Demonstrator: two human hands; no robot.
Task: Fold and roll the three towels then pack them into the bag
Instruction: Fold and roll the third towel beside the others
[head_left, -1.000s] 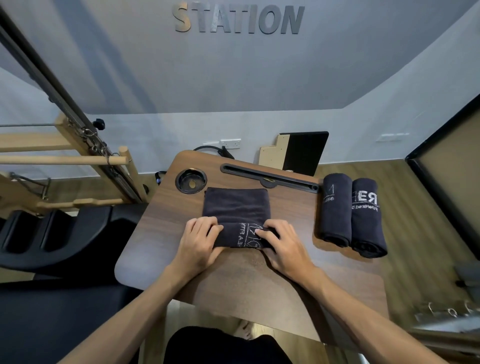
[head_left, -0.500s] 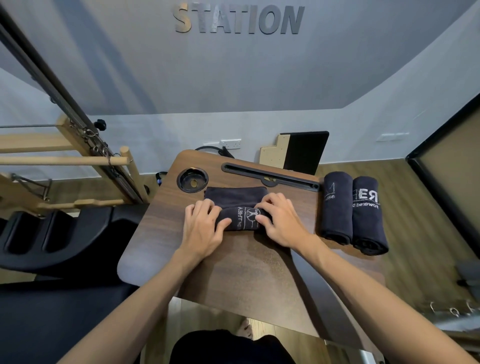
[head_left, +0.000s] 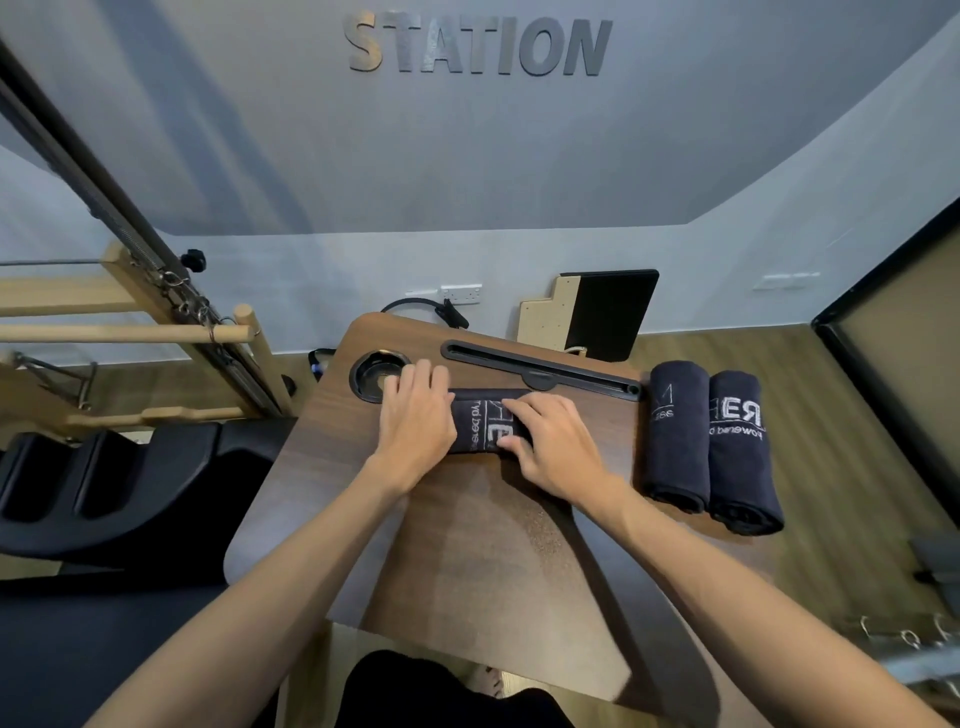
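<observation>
A dark towel with white lettering (head_left: 480, 423) lies rolled into a short cylinder near the far side of the wooden table (head_left: 467, 545). My left hand (head_left: 413, 418) lies over its left end with fairly straight fingers. My right hand (head_left: 553, 447) covers its right end, fingers curved over the roll and thumb against its near side. Two other dark rolled towels (head_left: 675, 431) (head_left: 740, 452) lie side by side at the table's right edge. No bag is in view.
A round cup recess (head_left: 371, 374) sits just beyond my left hand, and a long black slot (head_left: 540, 364) runs along the table's far edge. Black padded equipment (head_left: 104, 488) and a wooden frame (head_left: 130, 332) stand at the left. A black board (head_left: 608, 312) leans on the wall.
Both hands have moved away from me toward the table's far edge, rolling the towel. The flat part that lay beyond the roll is now wound into it.
</observation>
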